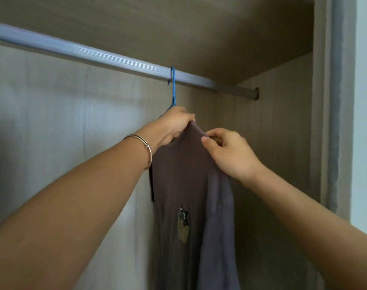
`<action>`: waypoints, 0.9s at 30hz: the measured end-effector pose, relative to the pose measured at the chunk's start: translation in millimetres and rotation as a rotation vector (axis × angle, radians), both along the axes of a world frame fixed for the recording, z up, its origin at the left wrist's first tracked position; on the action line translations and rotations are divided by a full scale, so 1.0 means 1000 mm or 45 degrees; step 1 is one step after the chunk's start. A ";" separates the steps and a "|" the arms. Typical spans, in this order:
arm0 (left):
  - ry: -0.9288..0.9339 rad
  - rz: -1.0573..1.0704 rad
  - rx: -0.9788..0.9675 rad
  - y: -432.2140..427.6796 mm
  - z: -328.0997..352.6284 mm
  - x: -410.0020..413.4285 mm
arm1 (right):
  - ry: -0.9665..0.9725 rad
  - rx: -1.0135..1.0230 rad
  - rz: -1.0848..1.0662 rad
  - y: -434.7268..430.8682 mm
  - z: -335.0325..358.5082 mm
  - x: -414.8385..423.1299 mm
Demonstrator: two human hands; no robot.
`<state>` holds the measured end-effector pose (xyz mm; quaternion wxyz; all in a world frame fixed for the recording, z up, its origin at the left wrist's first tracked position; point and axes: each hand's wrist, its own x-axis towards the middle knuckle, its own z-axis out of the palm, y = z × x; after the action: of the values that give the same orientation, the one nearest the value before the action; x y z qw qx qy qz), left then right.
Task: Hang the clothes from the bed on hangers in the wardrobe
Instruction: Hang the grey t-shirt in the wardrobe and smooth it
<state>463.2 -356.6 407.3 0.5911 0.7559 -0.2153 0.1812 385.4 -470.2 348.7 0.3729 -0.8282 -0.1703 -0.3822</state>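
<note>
A blue hanger [173, 88] hooks over the silver wardrobe rail [107, 57]. From it hangs a brown T-shirt [182, 185] with a small cat print on the chest. My left hand [175, 124] grips the top of the shirt's collar right under the hanger's neck, hiding the hanger's shoulders. My right hand [228, 151] pinches the shirt's right shoulder between thumb and fingers. A silver bangle circles my left wrist.
The wardrobe's wood-grain back panel [63, 122] spans the left, its top shelf [199, 28] is overhead and its side wall [283, 122] stands at the right. A grey door frame edge [337, 101] runs down the far right. The rail left of the hanger carries nothing.
</note>
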 end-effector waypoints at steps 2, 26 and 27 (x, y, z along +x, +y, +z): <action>-0.007 0.007 0.044 -0.003 -0.002 -0.003 | -0.112 0.049 -0.042 0.002 -0.005 0.001; 0.680 -0.246 0.403 -0.004 -0.464 -0.094 | 0.524 1.076 0.280 -0.010 -0.336 -0.033; 0.641 -0.205 0.407 -0.010 -0.469 -0.093 | 0.542 1.044 0.288 -0.011 -0.337 -0.036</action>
<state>370.1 -366.5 -62.0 0.5118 0.8410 -0.1471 -0.0954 349.8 -480.7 11.5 0.7349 -0.6489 -0.0142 -0.1966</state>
